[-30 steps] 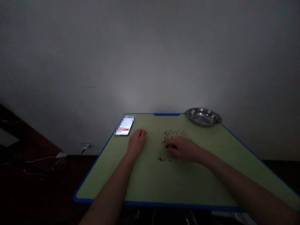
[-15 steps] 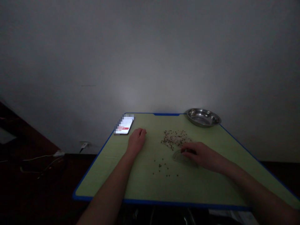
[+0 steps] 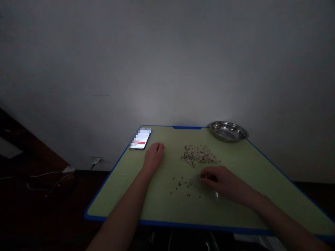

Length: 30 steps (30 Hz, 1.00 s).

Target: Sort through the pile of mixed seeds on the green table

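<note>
My right hand (image 3: 216, 179) is closed, thumb and fingers pinching a see-through piece of plastic (image 3: 195, 182) low over the table. Its exact shape is hard to make out in the dim light. Just beyond lies a spread of pale grains mixed with dark beans (image 3: 200, 155). Nearer to me, to the left of the plastic, several loose dark beans (image 3: 179, 184) are scattered. On the left of the table my left hand (image 3: 154, 155) rests with its fingers curled in, and I see nothing in it.
A shiny steel bowl (image 3: 229, 131) stands at the table's back right corner. At the back left lies a phone (image 3: 141, 139) with its screen lit. The green tabletop (image 3: 117, 188) has a blue rim, with a wall behind. Cables (image 3: 49, 173) run along the floor at left.
My right hand has drawn the clear plastic slightly toward me, away from the pile, so more of the pile's right end shows. My left hand stays in place.
</note>
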Tool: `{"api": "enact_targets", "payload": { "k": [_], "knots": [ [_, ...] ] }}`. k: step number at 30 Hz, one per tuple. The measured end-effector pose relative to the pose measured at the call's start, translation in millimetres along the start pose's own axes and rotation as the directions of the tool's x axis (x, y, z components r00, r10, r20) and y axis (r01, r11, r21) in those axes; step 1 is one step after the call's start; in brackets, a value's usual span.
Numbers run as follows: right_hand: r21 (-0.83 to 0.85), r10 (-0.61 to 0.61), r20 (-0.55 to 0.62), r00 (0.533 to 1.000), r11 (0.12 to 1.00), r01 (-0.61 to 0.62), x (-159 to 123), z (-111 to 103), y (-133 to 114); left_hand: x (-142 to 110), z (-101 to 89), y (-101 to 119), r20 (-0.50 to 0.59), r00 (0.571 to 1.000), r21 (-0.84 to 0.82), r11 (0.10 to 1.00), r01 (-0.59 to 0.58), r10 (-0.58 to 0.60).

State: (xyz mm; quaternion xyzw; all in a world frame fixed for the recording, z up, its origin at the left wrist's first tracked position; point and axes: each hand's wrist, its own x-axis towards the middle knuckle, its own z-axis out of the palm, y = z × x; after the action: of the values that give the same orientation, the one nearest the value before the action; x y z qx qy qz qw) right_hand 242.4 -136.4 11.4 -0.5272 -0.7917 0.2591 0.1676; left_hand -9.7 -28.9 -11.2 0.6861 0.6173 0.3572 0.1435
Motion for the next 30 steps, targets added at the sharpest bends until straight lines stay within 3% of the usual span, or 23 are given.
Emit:
{"api": "enact_targets", "payload": {
  "k": [30],
  "knots": [
    [-0.135, -0.069, -0.039, 0.997, 0.989, 0.063, 20.7, 8.8, -19.0, -0.6, 1.0, 0.4, 0.001, 1.0, 0.012, 1.0, -0.006, 0.006]
  ]
}}
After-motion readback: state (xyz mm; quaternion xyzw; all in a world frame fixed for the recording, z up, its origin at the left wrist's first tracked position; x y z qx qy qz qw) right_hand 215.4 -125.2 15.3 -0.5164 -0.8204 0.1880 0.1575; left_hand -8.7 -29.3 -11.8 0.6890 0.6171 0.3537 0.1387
